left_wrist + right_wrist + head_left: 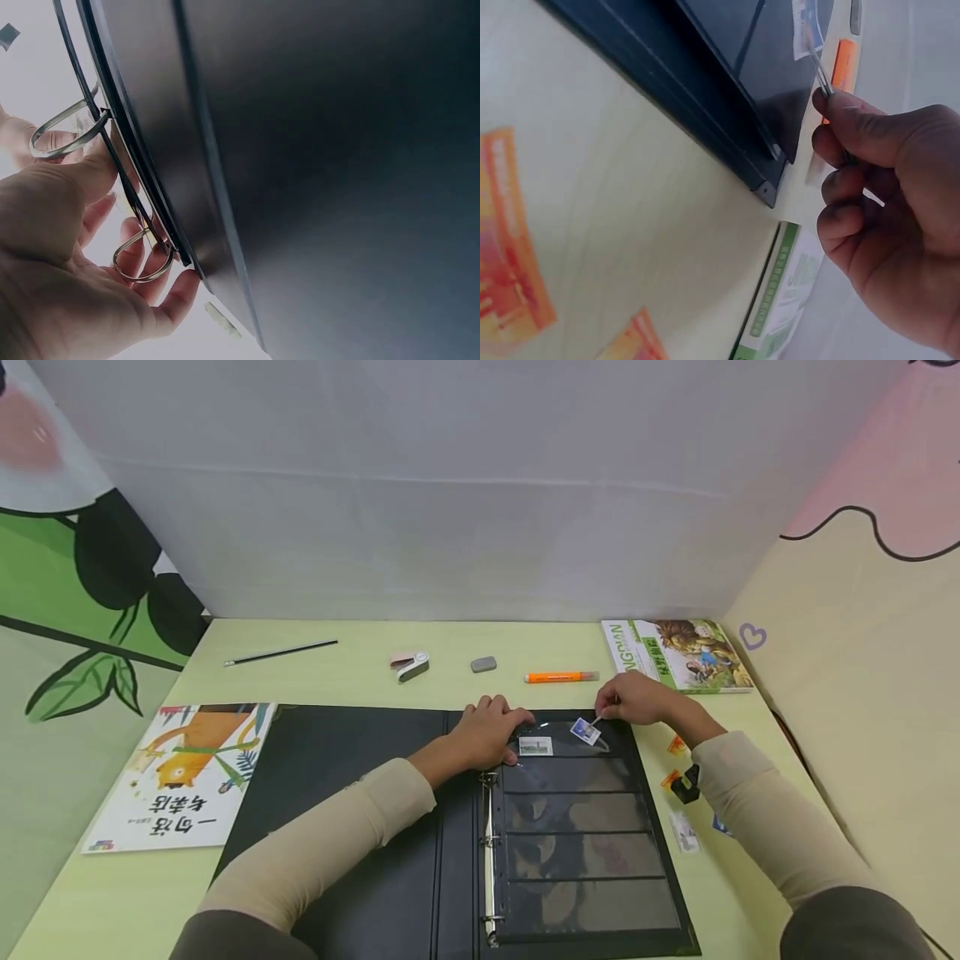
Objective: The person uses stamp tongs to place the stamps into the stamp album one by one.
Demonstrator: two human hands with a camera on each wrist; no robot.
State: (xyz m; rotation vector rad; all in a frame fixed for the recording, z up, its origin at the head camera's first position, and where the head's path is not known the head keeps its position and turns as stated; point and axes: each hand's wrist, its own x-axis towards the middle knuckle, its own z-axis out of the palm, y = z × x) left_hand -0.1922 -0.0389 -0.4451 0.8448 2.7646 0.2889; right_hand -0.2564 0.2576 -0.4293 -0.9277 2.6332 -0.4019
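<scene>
Head view: pale surface [412, 689] under everything. Your binder [360, 739] lies open on it, black, rings [489, 841] at the spine. Book [187, 777] on the left, beside the binder's left cover, its title upside down from your side; another book [705, 656] at the far right corner. Clear page [592, 814] with stacked pockets sits on the binder's right half.

Your left hand [483, 731] is at the page's top corner near the rings, fingers bent; can't tell if it pinches the film. Your right hand [633, 697] grips tweezers [597, 721] between thumb and finger, other fingers curled.

Pencil [281, 652], orange marker [561, 677], stapler [409, 666] and grey eraser [483, 664] lie along the back.

Loose stamps [684, 832] lie right of the binder, near your right forearm. One stamp [536, 746] lies level in the top row. Your tweezers' tip holds another stamp [585, 731], tilted, just right of that one at the top pocket; can't tell if any edge is inside.
</scene>
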